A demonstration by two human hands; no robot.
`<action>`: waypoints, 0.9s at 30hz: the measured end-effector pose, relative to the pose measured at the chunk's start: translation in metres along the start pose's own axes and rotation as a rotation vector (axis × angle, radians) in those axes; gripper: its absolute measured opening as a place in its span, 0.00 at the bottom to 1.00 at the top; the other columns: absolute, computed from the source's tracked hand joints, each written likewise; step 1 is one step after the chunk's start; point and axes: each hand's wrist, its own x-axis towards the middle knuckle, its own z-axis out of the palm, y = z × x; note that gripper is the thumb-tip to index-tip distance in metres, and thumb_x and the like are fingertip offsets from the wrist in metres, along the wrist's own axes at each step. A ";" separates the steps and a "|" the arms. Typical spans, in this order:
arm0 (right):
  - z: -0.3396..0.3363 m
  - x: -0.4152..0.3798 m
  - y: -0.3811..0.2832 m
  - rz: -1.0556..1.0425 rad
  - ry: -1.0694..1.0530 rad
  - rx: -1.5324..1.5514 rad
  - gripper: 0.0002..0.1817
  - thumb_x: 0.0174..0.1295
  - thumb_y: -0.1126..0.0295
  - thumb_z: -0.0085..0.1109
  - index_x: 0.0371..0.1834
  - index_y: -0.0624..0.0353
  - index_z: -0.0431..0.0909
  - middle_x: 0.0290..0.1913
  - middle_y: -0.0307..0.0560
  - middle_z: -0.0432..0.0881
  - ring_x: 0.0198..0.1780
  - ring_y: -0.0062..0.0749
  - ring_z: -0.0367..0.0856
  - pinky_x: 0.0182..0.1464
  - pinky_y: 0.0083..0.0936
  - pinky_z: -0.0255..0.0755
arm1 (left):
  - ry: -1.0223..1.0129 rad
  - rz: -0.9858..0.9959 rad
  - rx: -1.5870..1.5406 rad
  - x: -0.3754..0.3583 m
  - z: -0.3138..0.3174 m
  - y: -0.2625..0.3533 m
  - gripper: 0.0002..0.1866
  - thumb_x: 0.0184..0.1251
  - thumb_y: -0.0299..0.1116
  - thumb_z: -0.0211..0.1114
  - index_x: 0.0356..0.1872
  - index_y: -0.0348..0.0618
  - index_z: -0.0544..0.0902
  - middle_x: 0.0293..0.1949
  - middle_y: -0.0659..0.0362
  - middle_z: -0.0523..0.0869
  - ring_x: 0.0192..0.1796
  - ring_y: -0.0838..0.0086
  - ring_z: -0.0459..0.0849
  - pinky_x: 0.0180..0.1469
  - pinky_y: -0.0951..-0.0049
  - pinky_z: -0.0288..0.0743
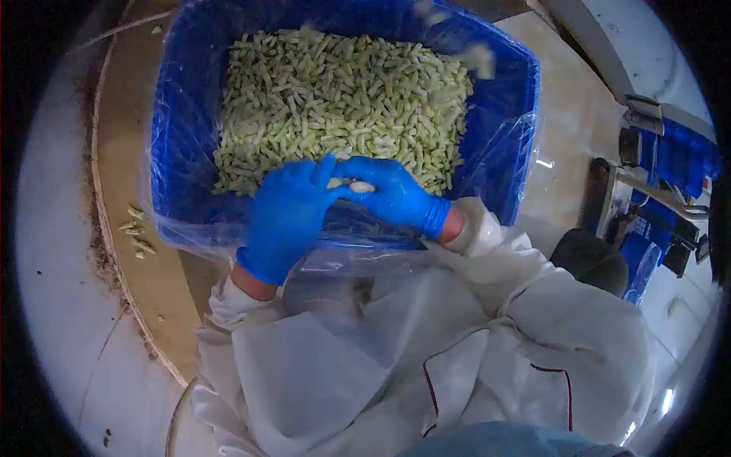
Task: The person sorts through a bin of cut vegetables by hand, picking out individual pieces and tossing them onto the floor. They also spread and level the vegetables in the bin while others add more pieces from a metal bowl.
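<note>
My left hand (285,213) and my right hand (388,190), both in blue gloves, meet over the near side of a blue crate (164,152) lined with clear plastic. Between their fingertips is a small pale green-white piece (361,186). The right thumb and fingers close round it, while the left thumb and forefinger pinch at its left end. Beneath and beyond the hands lies a thick heap of pale green, finger-shaped cut pieces (343,99). The left palm is turned away from view.
Blurred pale pieces (478,61) show over the crate's far right corner. Several loose green pieces (137,232) lie on the tan surface left of the crate. Blue and metal equipment (670,190) stands at the right. My white coat (327,373) fills the lower part.
</note>
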 end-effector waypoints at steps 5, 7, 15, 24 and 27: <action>0.013 0.000 -0.012 0.051 0.030 -0.168 0.11 0.60 0.66 0.60 0.42 0.57 0.77 0.36 0.53 0.81 0.38 0.49 0.81 0.39 0.32 0.74 | 0.026 -0.049 -0.010 -0.012 0.026 -0.004 0.09 0.56 0.31 0.58 0.39 0.43 0.77 0.26 0.53 0.78 0.28 0.58 0.80 0.29 0.58 0.72; 0.016 0.002 -0.021 0.203 0.108 -0.285 0.10 0.60 0.65 0.59 0.40 0.57 0.77 0.37 0.55 0.81 0.39 0.52 0.80 0.39 0.33 0.74 | 0.043 -0.157 0.082 -0.012 0.028 0.005 0.09 0.56 0.29 0.57 0.38 0.43 0.77 0.24 0.53 0.78 0.25 0.56 0.80 0.26 0.57 0.71; -0.099 0.005 0.072 0.534 0.390 0.002 0.17 0.61 0.65 0.62 0.51 0.61 0.78 0.47 0.50 0.82 0.41 0.22 0.79 0.41 0.23 0.75 | 0.061 -0.258 0.262 -0.012 -0.002 -0.017 0.22 0.57 0.38 0.64 0.54 0.43 0.76 0.46 0.50 0.78 0.50 0.54 0.75 0.54 0.55 0.67; -0.052 0.077 0.205 0.211 1.064 -0.158 0.15 0.59 0.69 0.59 0.43 0.70 0.74 0.52 0.58 0.75 0.54 0.43 0.74 0.56 0.32 0.67 | 0.062 -0.294 0.173 -0.032 -0.001 -0.036 0.22 0.58 0.38 0.65 0.53 0.43 0.77 0.47 0.49 0.79 0.54 0.53 0.74 0.57 0.56 0.66; -0.038 0.104 0.133 0.530 0.883 0.071 0.21 0.61 0.65 0.58 0.49 0.73 0.71 0.58 0.65 0.71 0.62 0.50 0.68 0.63 0.36 0.61 | 0.060 -0.261 0.207 -0.020 0.002 -0.032 0.20 0.58 0.39 0.64 0.50 0.42 0.78 0.46 0.48 0.79 0.53 0.53 0.75 0.56 0.55 0.67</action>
